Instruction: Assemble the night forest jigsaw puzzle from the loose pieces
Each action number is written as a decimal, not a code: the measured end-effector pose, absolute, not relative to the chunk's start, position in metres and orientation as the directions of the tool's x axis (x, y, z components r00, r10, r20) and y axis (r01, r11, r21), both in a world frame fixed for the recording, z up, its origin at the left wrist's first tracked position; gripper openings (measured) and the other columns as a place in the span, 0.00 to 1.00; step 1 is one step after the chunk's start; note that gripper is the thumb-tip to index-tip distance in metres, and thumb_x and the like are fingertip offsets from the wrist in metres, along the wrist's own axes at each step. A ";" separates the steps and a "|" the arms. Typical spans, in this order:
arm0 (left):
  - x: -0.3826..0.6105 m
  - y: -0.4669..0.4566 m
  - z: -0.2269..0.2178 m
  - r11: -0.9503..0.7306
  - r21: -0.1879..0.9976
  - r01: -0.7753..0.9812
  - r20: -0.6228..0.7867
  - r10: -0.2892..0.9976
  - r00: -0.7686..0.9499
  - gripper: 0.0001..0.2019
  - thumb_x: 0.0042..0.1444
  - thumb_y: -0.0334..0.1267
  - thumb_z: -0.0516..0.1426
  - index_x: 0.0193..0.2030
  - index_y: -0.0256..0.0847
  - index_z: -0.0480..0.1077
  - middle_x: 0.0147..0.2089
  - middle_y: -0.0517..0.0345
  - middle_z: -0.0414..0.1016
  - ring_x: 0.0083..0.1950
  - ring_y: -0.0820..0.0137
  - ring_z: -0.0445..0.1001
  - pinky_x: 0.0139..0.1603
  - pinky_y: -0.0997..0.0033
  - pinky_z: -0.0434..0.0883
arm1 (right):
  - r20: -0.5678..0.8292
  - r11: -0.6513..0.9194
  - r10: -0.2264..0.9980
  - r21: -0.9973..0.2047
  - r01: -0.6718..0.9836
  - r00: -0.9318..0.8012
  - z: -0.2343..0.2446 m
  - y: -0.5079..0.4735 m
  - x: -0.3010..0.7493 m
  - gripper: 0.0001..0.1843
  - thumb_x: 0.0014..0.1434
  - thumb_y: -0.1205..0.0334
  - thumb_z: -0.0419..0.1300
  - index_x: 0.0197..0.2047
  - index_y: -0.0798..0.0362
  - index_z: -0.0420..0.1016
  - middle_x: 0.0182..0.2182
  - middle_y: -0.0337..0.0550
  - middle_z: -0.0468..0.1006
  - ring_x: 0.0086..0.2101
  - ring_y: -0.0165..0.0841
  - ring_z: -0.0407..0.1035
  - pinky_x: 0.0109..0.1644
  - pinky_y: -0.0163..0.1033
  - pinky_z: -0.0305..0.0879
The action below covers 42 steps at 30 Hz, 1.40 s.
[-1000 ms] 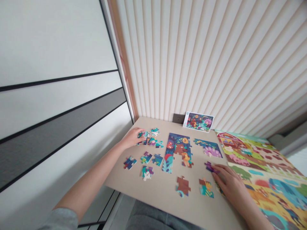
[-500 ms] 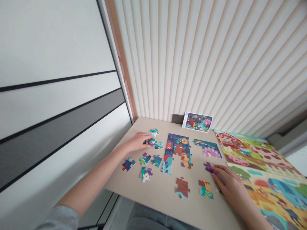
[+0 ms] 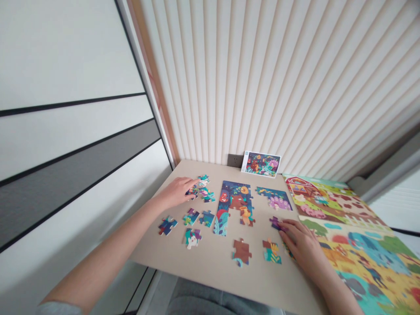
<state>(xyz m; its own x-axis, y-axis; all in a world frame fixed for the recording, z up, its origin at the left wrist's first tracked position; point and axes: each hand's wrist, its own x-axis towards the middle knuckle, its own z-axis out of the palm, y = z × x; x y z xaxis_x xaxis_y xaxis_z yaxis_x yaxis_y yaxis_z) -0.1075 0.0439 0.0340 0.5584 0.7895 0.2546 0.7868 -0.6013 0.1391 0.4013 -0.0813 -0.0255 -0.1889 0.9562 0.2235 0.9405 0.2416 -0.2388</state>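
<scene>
A purple puzzle piece (image 3: 274,222) near the table's (image 3: 210,259) right edge, pinched by the right hand (image 3: 299,238); likely light, stiff card, best gripped by its edges. Left hand (image 3: 175,192) reaches over loose pieces (image 3: 207,195); I can't tell its grip.

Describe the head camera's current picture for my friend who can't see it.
A person's left hand is at a cluster of loose jigsaw pieces on a beige table, while the right hand touches a purple piece. Between them lies a joined puzzle section; a picture card stands behind.
</scene>
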 end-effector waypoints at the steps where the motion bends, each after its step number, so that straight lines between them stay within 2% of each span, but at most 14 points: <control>1: -0.109 0.043 0.036 -0.595 0.123 0.794 0.264 0.791 0.552 0.30 0.64 0.44 0.62 0.71 0.48 0.63 0.62 0.47 0.76 0.61 0.55 0.74 0.66 0.55 0.65 | 0.227 0.242 0.955 -0.239 0.940 -0.188 -0.026 -0.081 0.401 0.20 0.72 0.48 0.50 0.57 0.40 0.79 0.58 0.47 0.76 0.56 0.50 0.71 0.58 0.64 0.65; 6: -0.108 0.028 0.049 -0.588 0.099 0.803 0.325 0.781 0.532 0.32 0.65 0.44 0.62 0.73 0.46 0.59 0.61 0.47 0.75 0.61 0.55 0.74 0.66 0.54 0.66 | 0.251 0.249 0.949 -0.228 0.941 -0.190 -0.029 -0.081 0.402 0.21 0.71 0.46 0.50 0.56 0.41 0.80 0.57 0.48 0.76 0.55 0.50 0.72 0.57 0.60 0.66; 11: -0.084 0.009 0.061 -0.653 0.178 0.736 0.419 0.727 0.544 0.35 0.66 0.46 0.61 0.75 0.46 0.53 0.64 0.47 0.73 0.65 0.56 0.71 0.67 0.52 0.67 | 0.301 0.267 0.936 -0.261 0.928 -0.185 -0.028 -0.081 0.402 0.20 0.70 0.46 0.52 0.56 0.41 0.79 0.57 0.48 0.77 0.54 0.50 0.72 0.57 0.59 0.66; 14: -0.060 0.002 0.059 -0.703 0.204 0.682 0.478 0.679 0.557 0.37 0.66 0.44 0.62 0.76 0.47 0.50 0.62 0.48 0.75 0.65 0.56 0.72 0.68 0.50 0.67 | 0.341 0.299 0.922 -0.327 0.896 -0.183 -0.018 -0.082 0.392 0.18 0.71 0.48 0.54 0.55 0.42 0.79 0.55 0.48 0.78 0.53 0.48 0.73 0.57 0.58 0.67; 18: -0.015 -0.004 0.053 -0.778 0.205 0.594 0.486 0.608 0.628 0.41 0.64 0.42 0.64 0.77 0.47 0.46 0.60 0.48 0.76 0.63 0.56 0.73 0.67 0.49 0.68 | 0.352 0.383 0.905 -0.437 0.814 -0.237 0.011 -0.083 0.360 0.14 0.72 0.54 0.54 0.52 0.45 0.79 0.52 0.50 0.79 0.53 0.45 0.73 0.57 0.52 0.68; 23: 0.037 -0.011 0.049 -0.860 0.144 0.489 0.478 0.493 0.726 0.45 0.63 0.39 0.65 0.78 0.42 0.43 0.60 0.44 0.75 0.61 0.54 0.74 0.63 0.49 0.71 | 0.258 0.461 0.887 -0.554 0.694 -0.383 0.051 -0.066 0.312 0.14 0.71 0.59 0.55 0.55 0.45 0.78 0.50 0.47 0.81 0.51 0.42 0.75 0.57 0.47 0.69; 29: 0.046 -0.022 0.029 -0.840 0.175 0.514 0.512 0.523 0.681 0.44 0.64 0.38 0.64 0.79 0.40 0.42 0.61 0.43 0.75 0.62 0.54 0.73 0.66 0.47 0.69 | 0.181 0.388 0.899 -0.750 0.535 -0.398 0.057 -0.042 0.277 0.16 0.70 0.61 0.56 0.57 0.45 0.78 0.48 0.42 0.83 0.45 0.37 0.77 0.50 0.40 0.71; 32: 0.043 -0.028 0.020 -0.815 0.205 0.541 0.533 0.557 0.637 0.44 0.63 0.38 0.64 0.78 0.40 0.44 0.59 0.44 0.76 0.61 0.54 0.74 0.65 0.48 0.71 | 0.147 0.326 0.912 -0.827 0.458 -0.384 0.041 -0.042 0.271 0.18 0.69 0.60 0.58 0.60 0.46 0.77 0.39 0.39 0.84 0.37 0.34 0.76 0.43 0.38 0.70; 35: 0.045 -0.030 0.015 -0.806 0.226 0.546 0.562 0.566 0.603 0.43 0.64 0.39 0.64 0.79 0.40 0.45 0.58 0.44 0.77 0.60 0.54 0.75 0.64 0.49 0.73 | 0.125 0.279 0.928 -0.856 0.436 -0.350 0.027 -0.045 0.272 0.22 0.67 0.61 0.60 0.64 0.47 0.73 0.31 0.35 0.80 0.32 0.32 0.72 0.37 0.36 0.67; 38: 0.049 -0.030 0.015 -0.820 0.224 0.527 0.571 0.549 0.611 0.41 0.64 0.37 0.63 0.78 0.40 0.47 0.59 0.44 0.77 0.61 0.55 0.75 0.65 0.49 0.73 | 0.121 0.260 0.937 -0.866 0.427 -0.326 0.023 -0.047 0.277 0.21 0.66 0.62 0.60 0.62 0.47 0.75 0.31 0.35 0.80 0.32 0.31 0.71 0.38 0.36 0.66; 42: 0.053 -0.033 0.016 -0.836 0.231 0.497 0.553 0.533 0.641 0.39 0.64 0.34 0.63 0.77 0.40 0.48 0.61 0.45 0.75 0.63 0.59 0.73 0.65 0.55 0.73 | 0.103 0.242 0.946 -0.856 0.457 -0.307 0.025 -0.049 0.279 0.20 0.65 0.64 0.60 0.59 0.47 0.78 0.30 0.34 0.81 0.31 0.31 0.71 0.39 0.36 0.66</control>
<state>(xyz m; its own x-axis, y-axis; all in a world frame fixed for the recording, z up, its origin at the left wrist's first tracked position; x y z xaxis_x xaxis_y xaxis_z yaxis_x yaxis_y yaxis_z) 0.0530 -0.0328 0.0158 0.6406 0.5333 0.5526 0.4970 -0.8364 0.2311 0.2793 -0.0493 0.0252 -0.3070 0.9461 0.1032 0.4574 0.2418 -0.8558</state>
